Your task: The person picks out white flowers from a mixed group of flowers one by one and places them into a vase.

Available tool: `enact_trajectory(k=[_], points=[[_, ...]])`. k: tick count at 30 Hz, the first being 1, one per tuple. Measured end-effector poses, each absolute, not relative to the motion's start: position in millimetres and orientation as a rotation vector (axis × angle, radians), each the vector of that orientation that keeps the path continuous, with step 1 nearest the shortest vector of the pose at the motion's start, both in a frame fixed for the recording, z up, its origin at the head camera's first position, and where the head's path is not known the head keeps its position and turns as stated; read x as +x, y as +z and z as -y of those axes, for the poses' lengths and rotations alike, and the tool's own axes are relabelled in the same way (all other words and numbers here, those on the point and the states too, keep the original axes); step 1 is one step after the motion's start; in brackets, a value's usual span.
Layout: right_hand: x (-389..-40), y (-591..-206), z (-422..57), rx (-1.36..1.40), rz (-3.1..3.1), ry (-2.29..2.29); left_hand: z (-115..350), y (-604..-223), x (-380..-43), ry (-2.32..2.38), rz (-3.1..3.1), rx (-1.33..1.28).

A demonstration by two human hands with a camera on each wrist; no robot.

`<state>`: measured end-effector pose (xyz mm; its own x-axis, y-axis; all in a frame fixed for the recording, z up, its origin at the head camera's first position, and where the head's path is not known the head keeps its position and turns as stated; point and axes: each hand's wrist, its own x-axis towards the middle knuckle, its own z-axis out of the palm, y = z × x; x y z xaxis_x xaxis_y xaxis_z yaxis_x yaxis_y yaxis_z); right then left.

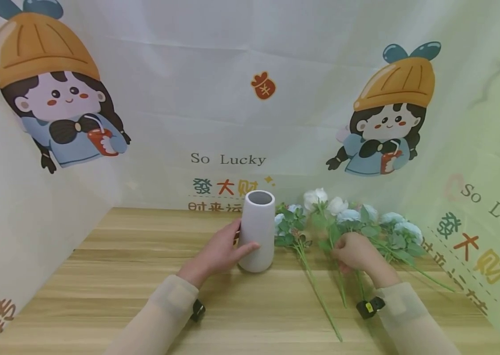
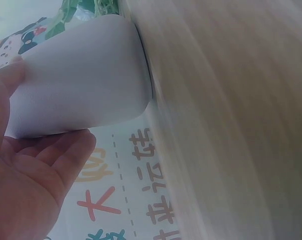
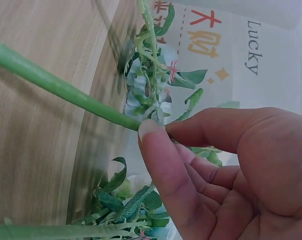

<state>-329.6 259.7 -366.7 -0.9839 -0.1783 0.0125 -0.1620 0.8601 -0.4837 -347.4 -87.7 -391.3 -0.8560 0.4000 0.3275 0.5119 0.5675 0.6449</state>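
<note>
A tall white vase (image 1: 255, 246) stands upright on the wooden table, its round mouth facing up. My left hand (image 1: 221, 251) holds it from the left, thumb across the front and fingers at the far side; the left wrist view shows the same grip on the smooth vase wall (image 2: 85, 75). To the right, my right hand (image 1: 358, 254) pinches a green flower stem (image 3: 75, 95) between thumb and forefinger. White blooms (image 1: 315, 198) lie just beyond that hand; which bloom the pinched stem bears cannot be told for sure.
Several flower stems with pale blue blooms (image 1: 407, 230) and leaves lie right of the right hand. Another stem (image 1: 318, 291) with pale blue flowers lies between the vase and that hand. A printed cloth (image 1: 165, 98) hangs behind the wooden table (image 1: 112, 276) and along its sides.
</note>
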Motion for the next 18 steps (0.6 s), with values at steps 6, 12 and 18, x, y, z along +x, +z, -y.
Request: enact_trajectory(k=[6, 12, 18], points=[[-331.7, -364.7, -259.4, -0.252, -3.002, -0.862, 87.8, -391.0, -348.0, -1.150, 2.675, -0.757], [-330.7, -360.2, -258.2, -0.282, -3.029, -0.938, 87.8, -391.2, -347.4, -1.133, 2.669, -0.762], [-328.8, -356.9, -257.6, -0.355, -3.094, -0.956, 87.8, -390.2, -346.2, -1.146, 2.665, -0.764]])
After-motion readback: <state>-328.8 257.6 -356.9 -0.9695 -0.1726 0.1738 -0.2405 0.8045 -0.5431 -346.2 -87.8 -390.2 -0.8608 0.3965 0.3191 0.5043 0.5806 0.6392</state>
